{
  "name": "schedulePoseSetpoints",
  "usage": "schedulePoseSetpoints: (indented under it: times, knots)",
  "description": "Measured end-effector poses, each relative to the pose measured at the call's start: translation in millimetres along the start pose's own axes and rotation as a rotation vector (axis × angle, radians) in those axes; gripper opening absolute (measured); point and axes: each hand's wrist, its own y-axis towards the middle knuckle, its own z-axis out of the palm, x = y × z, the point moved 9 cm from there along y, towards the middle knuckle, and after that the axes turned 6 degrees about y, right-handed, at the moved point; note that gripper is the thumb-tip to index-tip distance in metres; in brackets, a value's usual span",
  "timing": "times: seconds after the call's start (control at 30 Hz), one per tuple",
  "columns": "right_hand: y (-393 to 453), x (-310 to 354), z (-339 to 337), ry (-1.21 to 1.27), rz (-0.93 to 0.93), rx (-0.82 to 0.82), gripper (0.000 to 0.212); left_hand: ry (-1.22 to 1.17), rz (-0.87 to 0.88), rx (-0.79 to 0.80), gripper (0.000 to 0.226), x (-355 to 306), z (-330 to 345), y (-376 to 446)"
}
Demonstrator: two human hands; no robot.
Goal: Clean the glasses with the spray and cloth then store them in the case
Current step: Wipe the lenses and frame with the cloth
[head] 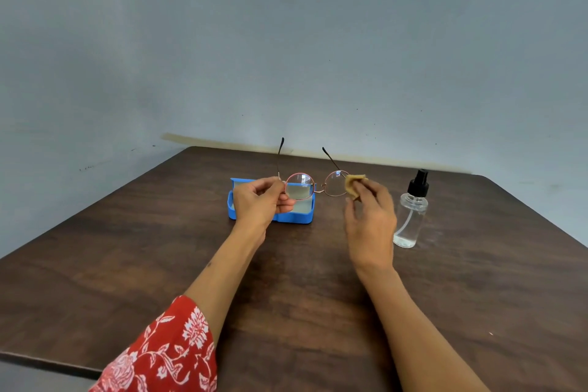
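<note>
Above the dark brown wooden table (pixel 127 248) we hold the round, thin-rimmed metal glasses (pixel 313 185) in the air, arms unfolded; our left hand (pixel 262 200) pinches the frame by its left hinge, while our right hand (pixel 369 216) pinches a small tan cloth (pixel 353 184) against the right lens. We judge the wiping under way, with spraying probably done. The clear plastic spray bottle with a black pump top (pixel 410 210) stands just right of that hand. Storing remains: the open blue case (pixel 305 216) lies on the table behind our left hand
</note>
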Motion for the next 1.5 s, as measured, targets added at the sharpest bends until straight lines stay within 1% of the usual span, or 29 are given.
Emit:
schedulePoseSetpoints:
  times: [0.07, 0.23, 0.27, 0.4, 0.47, 0.6, 0.73, 0.8, 0.87, 0.9, 0.93, 1.03, 1.13, 1.2, 1.23, 1.3, 1.37, 1.43, 1.5]
  knots:
    - [-3, 5, 6, 0.000, -0.022, 0.045, 0.033, -0.002, 0.004, 0.006, 0.005, 0, 1, 0]
    - [-15, 38, 29, -0.022, -0.216, 0.179, 0.031, -0.008, 0.003, 0.001, 0.005, 0, -1, -1]
    - [-14, 35, 28, -0.015, -0.203, 0.173, 0.031, -0.013, 0.002, 0.003, 0.005, 1, -1, 0]
    - [0, 5, 3, 0.011, -0.020, 0.052, 0.040, -0.002, -0.003, 0.007, 0.007, 2, -1, 1]
    - [2, 0, -1, -0.003, -0.006, 0.043, 0.042, 0.000, 0.000, 0.014, 0.006, 1, 1, 0]
    - [-6, 15, 13, -0.010, -0.058, 0.126, 0.037, -0.019, 0.011, 0.014, 0.005, -1, 0, 0]
    - [-18, 37, 31, -0.011, -0.204, 0.255, 0.031, -0.047, 0.035, 0.001, 0.008, -3, -4, 0]
    - [-23, 41, 34, -0.014, -0.227, 0.285, 0.026, -0.064, 0.057, -0.008, 0.009, -6, -6, -1]
    - [-22, 33, 29, 0.004, -0.149, 0.234, 0.014, -0.056, 0.085, -0.032, 0.012, -10, -11, -1]
    - [-19, 24, 22, 0.023, -0.067, 0.179, 0.007, -0.033, 0.109, -0.043, 0.013, -12, -14, -1]
    - [-16, 11, 16, 0.054, 0.041, 0.121, 0.004, 0.001, 0.140, -0.049, 0.012, -16, -16, -2]
    - [-14, -28, -1, 0.153, 0.346, -0.020, 0.013, 0.141, 0.244, -0.036, 0.009, -24, -22, -8]
    - [-19, -54, -7, 0.214, 0.547, -0.098, 0.016, 0.287, 0.337, -0.026, 0.011, -26, -27, -17]
    - [-24, -65, -2, 0.290, 0.656, -0.099, 0.018, 0.352, 0.388, -0.031, 0.006, -25, -29, -23]
    - [-26, -68, 3, 0.348, 0.706, -0.094, 0.017, 0.375, 0.417, -0.036, 0.008, -26, -29, -26]
    - [-30, -72, 12, 0.462, 0.772, -0.077, 0.013, 0.410, 0.465, -0.045, 0.020, -27, -27, -31]
    - [-32, -75, 19, 0.534, 0.808, -0.042, 0.013, 0.436, 0.495, -0.044, 0.024, -29, -26, -33]
    - [-33, -78, 24, 0.622, 0.855, -0.024, 0.020, 0.453, 0.503, -0.046, 0.018, -28, -27, -33]
    - [-35, -81, 30, 0.765, 0.910, -0.021, 0.027, 0.465, 0.505, -0.053, 0.012, -27, -29, -32]
